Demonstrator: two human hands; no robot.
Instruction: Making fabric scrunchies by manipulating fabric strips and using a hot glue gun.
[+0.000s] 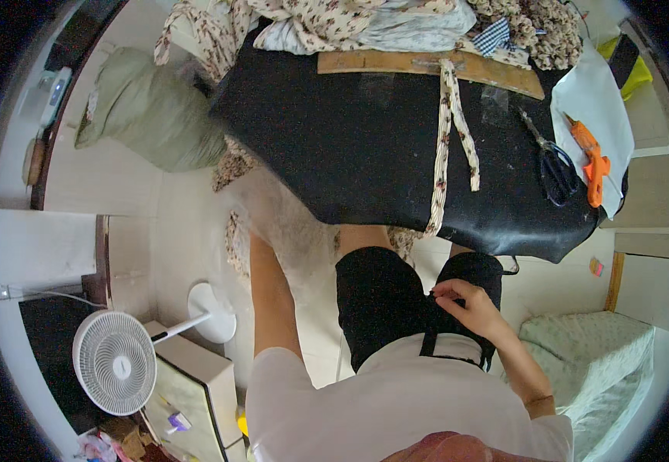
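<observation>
My left forearm (273,292) reaches down beside the black work surface (334,146); the hand is lost in a pale, hazy mass (288,208) near patterned cloth. My right hand (461,304) rests at the black shorts (377,300), fingers bent together; what they hold, if anything, is unclear. On the surface lie cream floral strips (442,154), a wooden ruler (380,63), black-handled scissors (556,173), an orange glue gun (588,154) on a white sheet and heaped floral fabric (350,23).
A sage-green sack (149,108) is at the upper left. A white standing fan (115,362) stands at the lower left beside a low cabinet (180,385). Pale floral bedding (581,346) is at the lower right.
</observation>
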